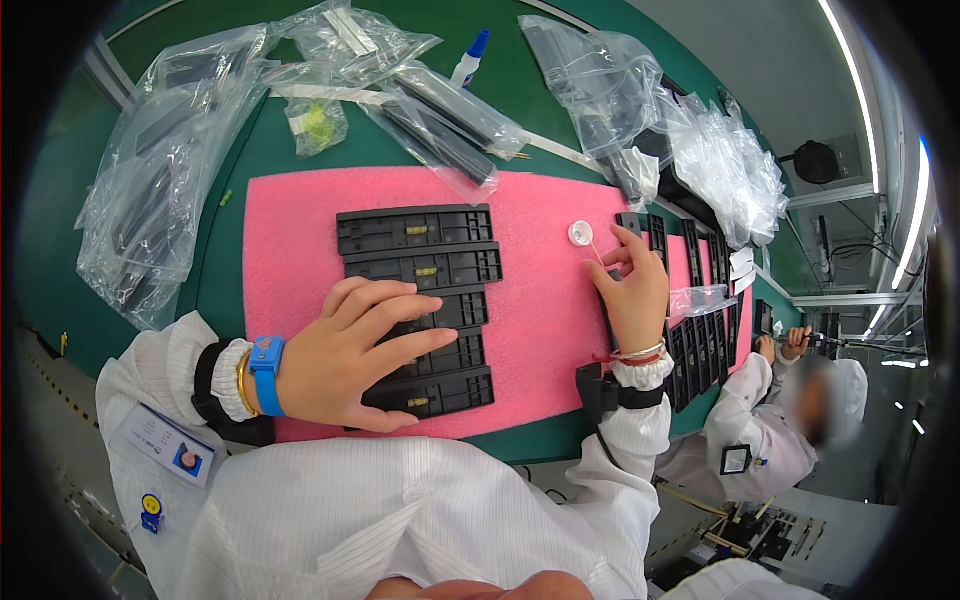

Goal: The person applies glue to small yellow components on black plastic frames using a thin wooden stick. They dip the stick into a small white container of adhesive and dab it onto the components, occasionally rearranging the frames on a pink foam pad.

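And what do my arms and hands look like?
Your bare left hand has a blue wrist strap, gold bangle and black band; your bare right hand, a silvery bangle, red bracelet and another black band. Both sleeves are white, finely striped.

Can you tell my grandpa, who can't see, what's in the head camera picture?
A person's left hand spreads over black plastic strips lined up on a pink mat, while the right hand is close to a small round white item. Clear plastic bags lie on the green table.
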Tool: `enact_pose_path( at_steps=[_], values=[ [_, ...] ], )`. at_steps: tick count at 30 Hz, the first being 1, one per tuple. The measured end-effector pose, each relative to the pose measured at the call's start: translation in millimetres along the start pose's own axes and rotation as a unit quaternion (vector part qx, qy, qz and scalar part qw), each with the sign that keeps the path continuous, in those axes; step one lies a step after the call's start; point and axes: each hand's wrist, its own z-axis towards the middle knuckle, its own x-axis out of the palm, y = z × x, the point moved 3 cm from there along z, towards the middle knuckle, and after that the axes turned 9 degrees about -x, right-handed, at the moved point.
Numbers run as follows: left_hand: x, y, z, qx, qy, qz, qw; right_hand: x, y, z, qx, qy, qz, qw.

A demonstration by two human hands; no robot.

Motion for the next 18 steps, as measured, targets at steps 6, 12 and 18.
enact_pose_path(
  at_steps=[6, 12, 18],
  values=[
    [2, 6, -3, -0.007, -0.038, -0.009, 0.999, 2, 5, 5, -0.007, -0.003, 0.019, 1.0],
    [5, 10, -2, -0.018, -0.046, -0.003, 0.999, 0, 5, 12, -0.043, -0.043, -0.006, 0.998],
    [5, 11, -1, -0.02, -0.046, -0.005, 0.999, -3, 12, 14, -0.065, -0.086, -0.031, 0.994]
  ],
)
